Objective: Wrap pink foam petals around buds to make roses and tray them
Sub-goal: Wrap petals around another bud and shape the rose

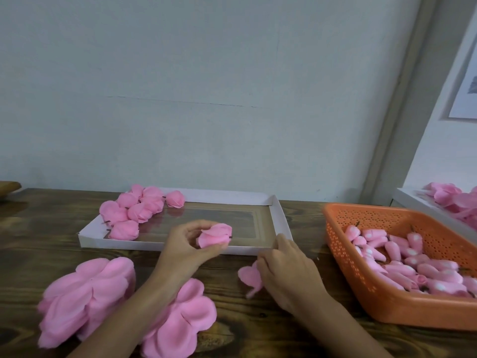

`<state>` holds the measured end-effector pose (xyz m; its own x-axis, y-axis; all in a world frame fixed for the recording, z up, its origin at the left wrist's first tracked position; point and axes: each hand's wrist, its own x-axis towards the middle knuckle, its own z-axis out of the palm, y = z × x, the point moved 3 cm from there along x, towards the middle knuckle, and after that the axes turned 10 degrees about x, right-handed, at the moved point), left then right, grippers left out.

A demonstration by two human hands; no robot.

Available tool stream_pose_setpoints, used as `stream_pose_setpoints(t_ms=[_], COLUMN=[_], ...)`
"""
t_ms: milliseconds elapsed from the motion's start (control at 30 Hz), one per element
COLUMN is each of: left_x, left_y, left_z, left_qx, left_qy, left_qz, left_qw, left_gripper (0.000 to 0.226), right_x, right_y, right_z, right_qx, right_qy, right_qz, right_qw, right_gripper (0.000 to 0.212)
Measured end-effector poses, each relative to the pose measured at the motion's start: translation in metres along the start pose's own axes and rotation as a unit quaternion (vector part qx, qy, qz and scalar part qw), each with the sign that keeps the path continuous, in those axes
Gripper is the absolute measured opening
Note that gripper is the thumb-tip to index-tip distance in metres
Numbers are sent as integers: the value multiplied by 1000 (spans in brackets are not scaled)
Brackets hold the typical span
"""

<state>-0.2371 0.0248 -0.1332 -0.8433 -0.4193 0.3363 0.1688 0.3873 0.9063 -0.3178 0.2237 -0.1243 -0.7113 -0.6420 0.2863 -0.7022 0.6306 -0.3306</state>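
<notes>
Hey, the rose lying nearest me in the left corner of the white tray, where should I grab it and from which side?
Probably at its base, where the short dark stub pokes out to the left of the rose. Come from above: the tray wall stands in front and other roses crowd behind. Pinch lightly; the foam petals look soft.

Small craft workshop, wooden table [258, 332], basket of buds [374, 288], stacked foam petals [85, 295], plain wall [206, 73]

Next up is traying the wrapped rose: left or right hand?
Left. The left hand holds the rose just above the white tray; the right hand is down on the table, at a loose petal.
</notes>
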Motion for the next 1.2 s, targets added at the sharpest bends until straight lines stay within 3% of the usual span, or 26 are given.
stream_pose_setpoints(t_ms=[100, 167, 233, 367, 533, 667, 800, 933, 1033, 1200], left_x=[-2, -3, -6, -11, -11, -9, -9, -8, -9, -10], left_y=[5, 8, 13, 19, 20, 21, 21, 24, 30, 31], left_z=[4, 6, 10, 16, 17, 13, 11, 12, 13, 12], left_qx=[37, 47, 45, 66, 16, -98, -119, -153, -152, -160], left_qy=[-2, -20, -41, -35, -47, -65, -45, -36, -46, -42], left_qz=[14, 27, 45, 76, 67, 34, 28, 29, 52, 44], left_qw=[999, 998, 997, 994, 996, 993, 991, 987, 986, 985], left_gripper=[34, 30, 28, 35, 69, 60, 35, 42, 32, 31], right_x=[-3, -5, -4, -4, 1, 2, 1, 2, 3, 1], right_y=[-8, -11, -15, -22, -15, -11, -12, -13, -14, -15], right_z=[-11, -13, -7, 2, -1, -4, -2, -2, -2, 2], right_qx=[9, 125, 276, 448, 539, 633, 638, 634, 613, 619], right_qy=[132, 172, 122, 60, 47, 28, 23, 33, 51, 65], right_qz=[-33, -64, -78, -59, 1, 20, 15, -5, -30, -22], right_qw=[991, 975, 950, 890, 841, 774, 769, 772, 788, 782], right_gripper=[33, 25, 23, 28, 16, 14, 15, 9, 3, 20])
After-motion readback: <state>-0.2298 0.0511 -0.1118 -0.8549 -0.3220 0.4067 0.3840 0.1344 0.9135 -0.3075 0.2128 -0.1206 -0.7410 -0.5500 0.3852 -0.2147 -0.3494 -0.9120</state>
